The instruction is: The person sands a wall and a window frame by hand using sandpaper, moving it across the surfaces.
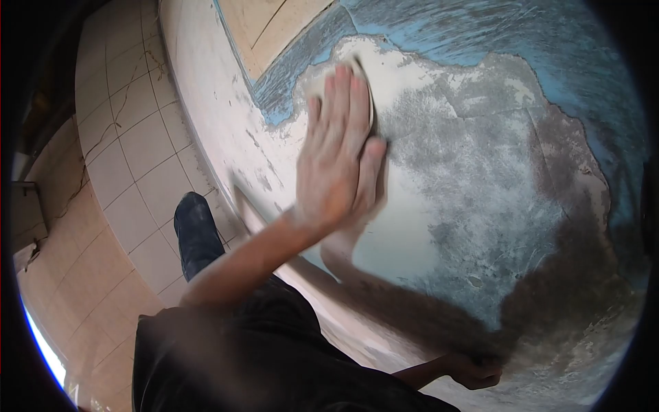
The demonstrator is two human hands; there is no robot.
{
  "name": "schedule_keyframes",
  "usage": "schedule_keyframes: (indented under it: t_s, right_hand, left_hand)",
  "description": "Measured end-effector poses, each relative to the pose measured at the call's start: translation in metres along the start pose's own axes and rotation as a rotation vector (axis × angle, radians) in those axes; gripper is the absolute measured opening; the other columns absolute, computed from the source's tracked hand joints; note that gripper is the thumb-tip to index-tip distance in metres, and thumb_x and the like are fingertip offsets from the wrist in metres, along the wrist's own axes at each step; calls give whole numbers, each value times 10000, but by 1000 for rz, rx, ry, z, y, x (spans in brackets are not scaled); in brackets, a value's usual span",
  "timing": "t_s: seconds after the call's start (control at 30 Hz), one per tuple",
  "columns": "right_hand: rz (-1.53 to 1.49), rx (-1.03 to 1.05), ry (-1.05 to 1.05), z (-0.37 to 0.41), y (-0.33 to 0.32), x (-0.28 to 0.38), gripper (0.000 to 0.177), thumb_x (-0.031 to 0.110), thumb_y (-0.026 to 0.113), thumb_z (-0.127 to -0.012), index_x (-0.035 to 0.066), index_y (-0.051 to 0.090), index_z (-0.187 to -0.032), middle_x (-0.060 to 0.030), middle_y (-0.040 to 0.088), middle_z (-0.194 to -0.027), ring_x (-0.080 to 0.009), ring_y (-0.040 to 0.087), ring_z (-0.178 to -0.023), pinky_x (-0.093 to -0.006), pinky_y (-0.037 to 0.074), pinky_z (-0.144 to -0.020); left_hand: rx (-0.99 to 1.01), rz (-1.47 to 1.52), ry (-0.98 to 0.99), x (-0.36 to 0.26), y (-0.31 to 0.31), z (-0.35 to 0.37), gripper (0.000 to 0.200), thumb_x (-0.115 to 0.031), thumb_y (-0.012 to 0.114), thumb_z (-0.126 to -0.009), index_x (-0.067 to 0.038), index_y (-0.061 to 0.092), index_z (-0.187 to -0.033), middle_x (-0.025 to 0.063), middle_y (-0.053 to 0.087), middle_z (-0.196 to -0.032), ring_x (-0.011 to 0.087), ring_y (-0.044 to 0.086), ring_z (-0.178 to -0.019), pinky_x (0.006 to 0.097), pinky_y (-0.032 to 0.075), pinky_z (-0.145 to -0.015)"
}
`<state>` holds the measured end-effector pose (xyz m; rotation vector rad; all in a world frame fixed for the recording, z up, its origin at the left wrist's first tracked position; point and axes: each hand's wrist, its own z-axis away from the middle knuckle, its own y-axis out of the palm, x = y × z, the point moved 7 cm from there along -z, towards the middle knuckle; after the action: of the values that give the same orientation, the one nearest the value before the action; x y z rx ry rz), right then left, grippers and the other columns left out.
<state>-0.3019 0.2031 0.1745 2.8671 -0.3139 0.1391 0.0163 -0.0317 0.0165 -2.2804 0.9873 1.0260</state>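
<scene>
My left hand (333, 151) lies against a worn wall surface, its back to the camera, fingers stretched and pressed together, thumb at the right. Under the fingers it holds a thin pale sheet (371, 113), of which only the right edge shows. Around the hand is a white and grey scraped patch (453, 165) with ragged borders, framed by streaky blue paint (439, 31). Low at the right, in shadow, my right hand (475, 371) is closed near the surface; what it holds, if anything, is hidden.
A tiled floor (137, 158) runs down the left side, with a thin cord or crack across it. One dark shoe (195, 226) stands on the tiles beside the wall's base. Dark clothing (240, 350) fills the bottom. A tan panel (271, 27) is at the top.
</scene>
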Motion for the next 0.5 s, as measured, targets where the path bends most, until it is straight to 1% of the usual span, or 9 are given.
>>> schedule_keyframes:
  t_s: [0.03, 0.1, 0.2, 0.27, 0.33, 0.43, 0.47, 0.5]
  right_hand:
    - [-8, 1, 6, 1, 2, 0, 285, 247, 484, -894, 52, 517, -689, -19, 451, -658, -137, 430, -582, -279, 367, -540]
    - [-18, 4, 17, 4, 3, 0, 283, 245, 486, -893, 51, 517, -688, -19, 451, -658, -137, 430, -581, -279, 366, -539]
    - [-15, 15, 10, 2, -4, -2, 282, 242, 488, -891, 50, 517, -686, -20, 450, -657, -137, 429, -580, -278, 365, -537]
    - [-26, 19, 6, 1, -5, -3, 281, 240, 490, -889, 49, 516, -686, -20, 450, -656, -137, 428, -579, -278, 364, -535]
    - [-44, 25, 11, 2, -2, -3, 280, 239, 492, -888, 48, 516, -685, -20, 450, -655, -137, 427, -579, -277, 363, -534]
    - [-52, 28, -1, 1, -1, -6, 280, 241, 497, -885, 48, 515, -684, -21, 452, -657, -137, 427, -578, -277, 361, -532]
    - [-56, 22, 7, 2, -1, -5, 282, 242, 497, -886, 48, 514, -682, -22, 452, -657, -138, 427, -578, -277, 360, -531]
    - [-56, 17, 12, 1, -2, -5, 285, 243, 496, -886, 47, 513, -680, -23, 452, -657, -139, 427, -578, -277, 359, -531]
  left_hand:
    - [10, 60, 9, -2, 6, 18, 579, -273, 330, -958, 87, 203, -1393, 294, 216, -1437, 411, 192, -1353, 493, 141, -1098]
    - [106, 93, 6, -8, 12, 52, 575, -277, 309, -963, 83, 196, -1397, 290, 210, -1440, 408, 183, -1355, 492, 142, -1099]
    - [52, 43, 72, 4, 11, 31, 580, -284, 311, -963, 71, 187, -1404, 282, 198, -1447, 402, 182, -1357, 492, 137, -1102]
    - [30, 14, 50, 10, 2, 1, 583, -289, 317, -962, 63, 185, -1408, 279, 189, -1452, 400, 179, -1358, 492, 135, -1103]
    - [-17, 10, -2, 8, -1, -4, 581, -291, 331, -961, 52, 194, -1410, 276, 196, -1451, 398, 179, -1360, 507, 126, -1100]
    - [117, 26, -65, -6, 4, 30, 588, -301, 333, -961, 44, 188, -1415, 265, 189, -1458, 391, 167, -1365, 523, 113, -1098]
    - [164, 29, -56, -15, 1, 37, 605, -328, 334, -958, 35, 183, -1419, 258, 181, -1463, 384, 163, -1368, 533, 106, -1096]
    - [168, -34, -34, -12, 2, 36, 607, -333, 334, -958, 33, 184, -1419, 260, 180, -1463, 386, 163, -1367, 533, 107, -1095]
